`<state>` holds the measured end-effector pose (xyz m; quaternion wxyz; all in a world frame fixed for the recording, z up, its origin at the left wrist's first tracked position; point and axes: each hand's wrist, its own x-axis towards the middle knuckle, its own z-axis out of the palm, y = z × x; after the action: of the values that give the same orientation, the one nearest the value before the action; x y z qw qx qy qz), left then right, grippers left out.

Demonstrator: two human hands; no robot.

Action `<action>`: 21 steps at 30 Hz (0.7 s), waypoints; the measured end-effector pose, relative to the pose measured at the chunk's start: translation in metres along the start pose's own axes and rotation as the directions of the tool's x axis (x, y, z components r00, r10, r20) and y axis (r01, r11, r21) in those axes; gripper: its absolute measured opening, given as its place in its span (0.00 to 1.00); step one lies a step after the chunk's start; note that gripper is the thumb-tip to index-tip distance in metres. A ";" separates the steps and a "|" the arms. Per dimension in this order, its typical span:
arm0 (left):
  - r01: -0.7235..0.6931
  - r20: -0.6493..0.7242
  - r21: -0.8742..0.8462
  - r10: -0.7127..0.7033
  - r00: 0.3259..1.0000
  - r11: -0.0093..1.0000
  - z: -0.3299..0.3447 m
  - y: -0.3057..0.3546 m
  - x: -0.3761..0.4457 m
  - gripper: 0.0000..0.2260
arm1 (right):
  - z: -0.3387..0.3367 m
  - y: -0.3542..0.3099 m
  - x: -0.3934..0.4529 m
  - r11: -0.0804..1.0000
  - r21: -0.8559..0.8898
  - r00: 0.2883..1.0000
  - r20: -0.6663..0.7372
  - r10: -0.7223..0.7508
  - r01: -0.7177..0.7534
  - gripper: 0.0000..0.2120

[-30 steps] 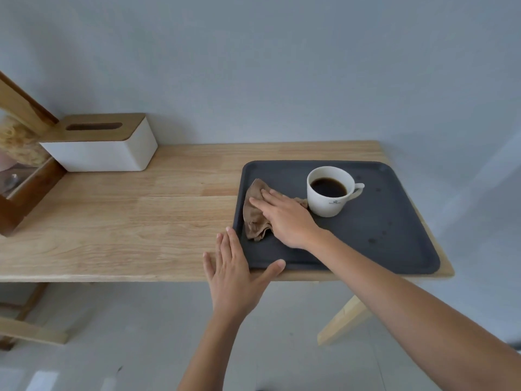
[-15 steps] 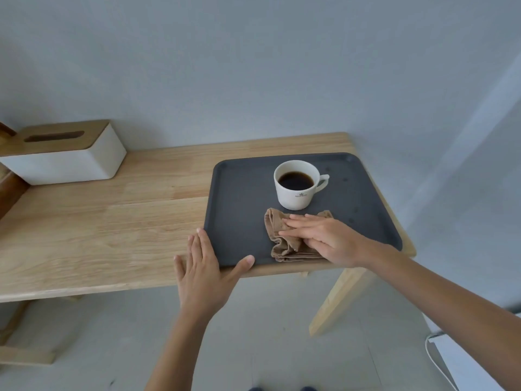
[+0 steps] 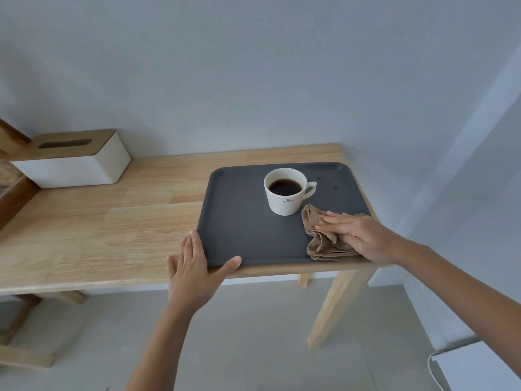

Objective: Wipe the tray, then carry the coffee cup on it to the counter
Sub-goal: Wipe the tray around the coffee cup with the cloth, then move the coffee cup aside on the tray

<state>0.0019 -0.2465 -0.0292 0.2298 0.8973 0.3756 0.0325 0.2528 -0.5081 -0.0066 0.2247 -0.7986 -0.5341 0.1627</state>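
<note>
A dark grey tray (image 3: 242, 221) lies at the right end of a wooden table (image 3: 112, 227). On its far half stands a white coffee cup (image 3: 284, 198) full of black coffee, handle to the right. A crumpled brown cloth (image 3: 318, 238) sits at the tray's near right corner. My right hand (image 3: 358, 235) presses flat on the cloth, fingers pointing left. My left hand (image 3: 197, 266) braces the tray's near left corner, fingers along its left edge and thumb against the front rim.
A white tissue box (image 3: 73, 162) with a wooden lid stands at the table's back left, beside a dark wooden frame (image 3: 14, 198). The wall runs right behind the table. A white appliance (image 3: 476, 368) with a cord sits on the floor at lower right.
My right hand has slid the cloth across the tray from its left side, past the front of the cup, to the near right corner. My left hand has stayed on the tray's corner.
</note>
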 end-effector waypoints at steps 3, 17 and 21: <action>0.021 0.063 -0.016 -0.019 0.998 1.000 -0.007 0.004 0.001 0.53 | -0.008 -0.006 0.004 0.992 0.108 0.997 -0.042 0.071 -0.066 0.23; -0.243 -0.069 -0.452 0.238 0.969 0.858 0.009 0.122 0.059 0.40 | -0.020 -0.025 0.080 0.825 0.532 0.860 -0.315 0.401 -0.190 0.14; -0.270 -0.158 -0.516 0.219 0.963 0.813 0.018 0.123 0.072 0.29 | -0.016 -0.028 0.083 0.755 0.636 0.862 -0.280 0.422 -0.163 0.15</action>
<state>0.1391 -0.2792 0.0004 0.4464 0.8363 0.2431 0.2057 0.2707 -0.4247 0.0199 0.5391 -0.7786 -0.2627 0.1850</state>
